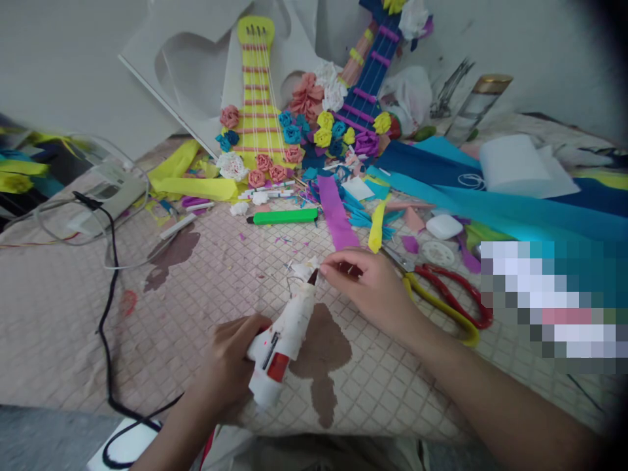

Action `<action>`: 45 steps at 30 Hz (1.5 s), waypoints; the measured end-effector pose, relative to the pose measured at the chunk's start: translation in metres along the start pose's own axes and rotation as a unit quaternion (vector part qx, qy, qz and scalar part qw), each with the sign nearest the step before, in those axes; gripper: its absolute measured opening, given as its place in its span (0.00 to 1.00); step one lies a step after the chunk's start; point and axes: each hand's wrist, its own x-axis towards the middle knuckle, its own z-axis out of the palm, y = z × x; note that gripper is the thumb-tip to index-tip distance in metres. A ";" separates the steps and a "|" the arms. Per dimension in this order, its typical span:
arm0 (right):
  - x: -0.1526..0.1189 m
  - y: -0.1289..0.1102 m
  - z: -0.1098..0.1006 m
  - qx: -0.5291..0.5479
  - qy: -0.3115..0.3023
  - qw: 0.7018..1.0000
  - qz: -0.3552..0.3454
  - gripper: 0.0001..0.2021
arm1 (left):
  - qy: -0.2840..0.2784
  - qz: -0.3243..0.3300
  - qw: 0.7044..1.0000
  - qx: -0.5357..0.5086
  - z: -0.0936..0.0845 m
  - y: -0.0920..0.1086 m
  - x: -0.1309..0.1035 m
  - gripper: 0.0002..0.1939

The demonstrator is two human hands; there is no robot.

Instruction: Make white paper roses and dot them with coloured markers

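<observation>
My left hand [235, 356] is wrapped round the handle of a white hot glue gun [289, 327], its dark nozzle tilted up and away from me. Close to that nozzle, my right hand [370, 281] is closed in a pinch of thumb and forefinger; whatever lies between the fingertips is too small to make out. Just beyond the nozzle sits a small crumpled white piece [305, 268]. A purple paper strip [338, 212] reaches nearly to my right fingers. Scissors with red and yellow handles [454, 294] lie beside my right wrist.
A yellow paper guitar [258, 98] and a blue one [367, 78], trimmed with paper flowers, lean at the back. A green marker [284, 216] lies mid-table among scraps. Blue paper [515, 203] and a white roll [513, 167] are right; a black cable [110, 314] runs left.
</observation>
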 end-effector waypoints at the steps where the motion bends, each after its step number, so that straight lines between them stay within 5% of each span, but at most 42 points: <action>1: 0.000 0.000 0.000 -0.001 0.001 1.000 0.001 0.04 | 0.003 0.001 1.000 0.001 0.000 0.000 0.000 0.05; 29: 0.001 -0.001 -0.001 0.007 0.013 1.000 0.022 0.03 | 0.003 -0.027 1.000 -0.007 -0.003 0.003 0.003 0.06; 45: -0.001 0.000 0.002 -0.067 0.048 0.995 -0.052 0.03 | 0.029 -0.053 0.998 -0.031 -0.003 -0.001 -0.002 0.05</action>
